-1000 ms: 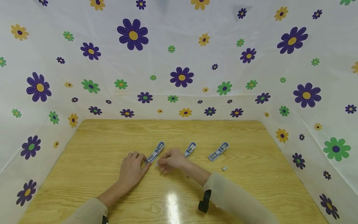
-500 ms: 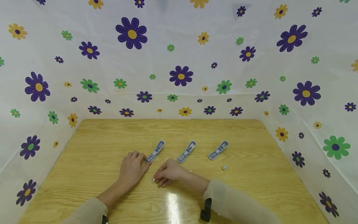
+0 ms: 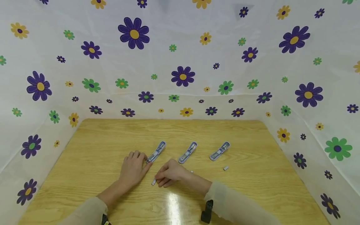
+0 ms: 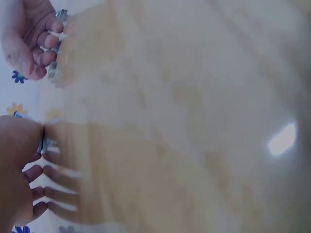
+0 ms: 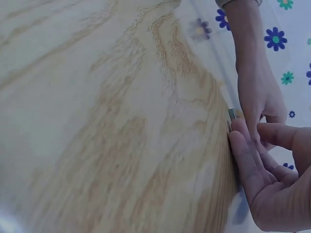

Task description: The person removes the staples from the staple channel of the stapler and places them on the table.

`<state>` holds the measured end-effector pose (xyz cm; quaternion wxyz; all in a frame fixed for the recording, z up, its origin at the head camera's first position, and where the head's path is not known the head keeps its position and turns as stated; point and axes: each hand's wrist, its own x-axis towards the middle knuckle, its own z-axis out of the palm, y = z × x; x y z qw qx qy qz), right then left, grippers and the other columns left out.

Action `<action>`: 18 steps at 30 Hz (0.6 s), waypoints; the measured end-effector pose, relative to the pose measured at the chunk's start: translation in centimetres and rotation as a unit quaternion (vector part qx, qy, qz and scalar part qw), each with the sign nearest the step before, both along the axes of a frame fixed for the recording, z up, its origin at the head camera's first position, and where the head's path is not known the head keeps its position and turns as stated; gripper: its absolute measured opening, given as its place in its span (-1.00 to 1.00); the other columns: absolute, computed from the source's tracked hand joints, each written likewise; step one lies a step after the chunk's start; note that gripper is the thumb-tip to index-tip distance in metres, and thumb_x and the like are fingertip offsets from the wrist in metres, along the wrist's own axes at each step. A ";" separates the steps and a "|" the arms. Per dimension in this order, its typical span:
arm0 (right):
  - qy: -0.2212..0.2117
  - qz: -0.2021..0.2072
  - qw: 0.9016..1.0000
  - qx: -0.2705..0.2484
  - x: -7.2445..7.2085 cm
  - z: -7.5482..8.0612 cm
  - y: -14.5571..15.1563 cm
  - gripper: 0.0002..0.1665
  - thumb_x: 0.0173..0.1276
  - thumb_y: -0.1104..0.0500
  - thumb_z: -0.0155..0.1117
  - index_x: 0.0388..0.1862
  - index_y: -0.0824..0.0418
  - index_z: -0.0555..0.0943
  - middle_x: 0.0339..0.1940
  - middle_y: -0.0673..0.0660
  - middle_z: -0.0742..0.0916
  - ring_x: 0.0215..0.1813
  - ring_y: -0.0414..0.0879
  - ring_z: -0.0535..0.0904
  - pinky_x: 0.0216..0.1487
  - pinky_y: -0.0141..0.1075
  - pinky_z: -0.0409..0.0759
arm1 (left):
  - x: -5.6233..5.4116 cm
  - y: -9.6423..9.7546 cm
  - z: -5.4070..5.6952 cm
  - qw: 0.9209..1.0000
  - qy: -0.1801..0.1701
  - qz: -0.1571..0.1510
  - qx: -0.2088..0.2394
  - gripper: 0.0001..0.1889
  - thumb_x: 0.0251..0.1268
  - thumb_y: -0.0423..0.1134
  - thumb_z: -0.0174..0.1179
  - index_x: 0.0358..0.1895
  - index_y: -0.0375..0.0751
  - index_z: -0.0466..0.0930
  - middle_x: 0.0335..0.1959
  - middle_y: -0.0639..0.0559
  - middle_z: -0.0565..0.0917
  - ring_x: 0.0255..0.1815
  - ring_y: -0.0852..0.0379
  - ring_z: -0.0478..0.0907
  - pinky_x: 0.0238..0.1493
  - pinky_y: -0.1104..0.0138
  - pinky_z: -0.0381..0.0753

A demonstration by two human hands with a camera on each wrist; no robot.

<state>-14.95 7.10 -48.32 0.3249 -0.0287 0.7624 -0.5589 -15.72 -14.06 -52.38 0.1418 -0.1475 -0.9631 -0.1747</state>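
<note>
Three slim blue-rimmed staplers with metal parts showing lie slanted on the table: the left stapler [image 3: 156, 152], the middle stapler [image 3: 187, 152] and the right stapler [image 3: 219, 151]. My left hand [image 3: 133, 167] holds the near end of the left stapler between thumb and forefinger. A small silver block, like a strip of staples [image 3: 153, 182], lies on the wood at the fingertips of my right hand [image 3: 170, 173]. In the right wrist view, the right hand's [image 5: 272, 179] thumb stands apart from its loosely bent fingers, and the silver block [image 5: 232, 114] shows just beyond them.
Another small silver block [image 3: 226, 168] lies in front of the right stapler. A further small piece [image 3: 192, 171] shows partly behind my right wrist. Flower-printed cloth [image 3: 182, 56] stands round the back and sides of the wooden table [image 3: 126, 131].
My right hand has moved back from beside the left stapler toward me with the small silver block, uncovering the middle stapler. More of the block shows now. My left hand has stayed put.
</note>
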 end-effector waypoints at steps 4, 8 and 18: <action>0.027 0.010 1.000 -0.009 0.1 0.4 1.2 -0.79 0.43 0.16 0.45 -0.14 0.31 0.82 -0.30 0.23 0.88 -0.37 -0.07 0.84 -0.28 -0.22 0.82 | -0.2 -0.7 0.4 0.999 -0.031 -0.018 0.001 -0.64 0.34 0.07 0.45 -0.10 -0.14 0.65 -0.19 -0.03 0.62 -0.14 -0.05 0.53 -0.13 0.06 0.54; 0.081 0.025 0.996 -0.013 -0.1 1.2 3.1 -0.71 0.48 0.13 0.40 -0.01 0.33 0.78 -0.18 0.27 0.87 -0.25 0.01 0.86 -0.19 -0.18 0.82 | -0.3 -1.3 0.8 0.997 -0.065 -0.034 0.011 -0.57 0.37 0.09 0.42 0.00 -0.20 0.67 -0.09 -0.07 0.67 -0.05 -0.06 0.56 0.00 0.00 0.59; 0.262 0.017 0.964 0.047 0.0 2.8 8.8 -0.67 0.56 0.06 0.33 0.10 0.26 0.74 -0.06 0.16 0.80 -0.09 0.04 0.75 -0.08 -0.28 0.74 | -0.2 -2.5 2.6 0.994 -0.067 -0.084 0.019 -0.39 0.37 0.11 0.40 0.24 -0.31 0.62 0.18 -0.23 0.70 0.25 -0.22 0.62 0.31 -0.13 0.61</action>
